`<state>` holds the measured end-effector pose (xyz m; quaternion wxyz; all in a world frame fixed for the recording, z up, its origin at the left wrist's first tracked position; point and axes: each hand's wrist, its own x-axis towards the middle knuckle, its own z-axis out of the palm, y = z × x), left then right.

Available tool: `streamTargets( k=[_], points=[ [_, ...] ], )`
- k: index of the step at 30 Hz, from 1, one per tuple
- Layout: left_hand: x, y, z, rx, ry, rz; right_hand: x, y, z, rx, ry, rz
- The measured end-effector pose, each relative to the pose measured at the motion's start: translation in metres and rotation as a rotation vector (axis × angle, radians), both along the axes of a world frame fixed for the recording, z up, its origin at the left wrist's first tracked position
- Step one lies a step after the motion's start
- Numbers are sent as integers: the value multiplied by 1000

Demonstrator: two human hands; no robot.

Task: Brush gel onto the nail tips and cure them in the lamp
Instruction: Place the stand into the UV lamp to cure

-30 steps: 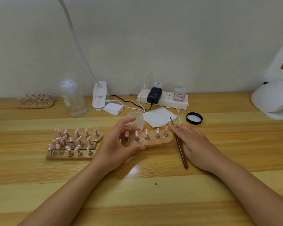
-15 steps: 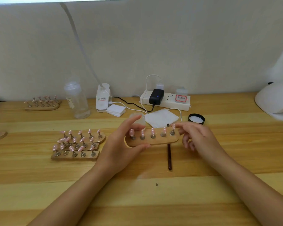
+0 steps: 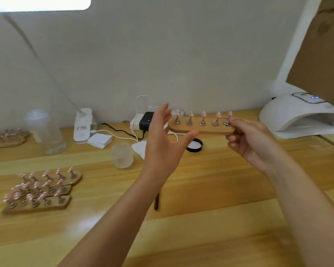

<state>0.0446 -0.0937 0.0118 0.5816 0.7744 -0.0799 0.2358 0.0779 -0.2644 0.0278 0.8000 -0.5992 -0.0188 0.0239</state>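
The right hand (image 3: 253,143) pinches the right end of a wooden nail-tip holder (image 3: 201,130), its fingers curled round the last stand, and holds it level in the air above the table (image 3: 220,189). The left hand (image 3: 162,143) is spread wide, fingers straight and thumb stretched out; the thumb tip reaches under the holder's left half, though contact cannot be told.

No writing can be read anywhere: the red and white label on the desk lamp base (image 3: 83,124) is blurred, and so is the lit display on top of the curing lamp (image 3: 301,116).

The holder is a flat oval strip of pale wood carrying five small metal stands in a row, each topped with a pink nail tip (image 3: 203,113).

Just beyond the right hand's fingers, to their right, sits the white domed curing lamp, its opening facing the hands. Below the left forearm a dark brush (image 3: 156,203) lies on the table. Beneath the hands are a black lid (image 3: 194,145) and a white wipe (image 3: 140,148); left of the left hand stands a frosted cup (image 3: 122,155). Further left lie three more holders (image 3: 41,189) with pink tips, a clear bottle (image 3: 44,132) and a stack of white pads (image 3: 99,140). Behind the left fingers, a black adapter (image 3: 147,122) is plugged in.
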Motion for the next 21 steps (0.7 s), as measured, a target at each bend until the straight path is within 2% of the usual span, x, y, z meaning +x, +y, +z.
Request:
streamTargets(
  k=[3, 8, 13, 21],
  points=[
    [9, -41, 2, -272, 140, -5, 7, -24, 0, 80, -5, -114],
    [26, -112, -4, -566, 455, -254, 16, -59, -9, 133, -23, -266],
    [53, -166, -4, -683, 459, -319, 19, -88, -26, 170, 4, -369],
    [95, -217, -20, -695, 583, -462, 20, -137, -41, 128, 62, -452]
  ],
)
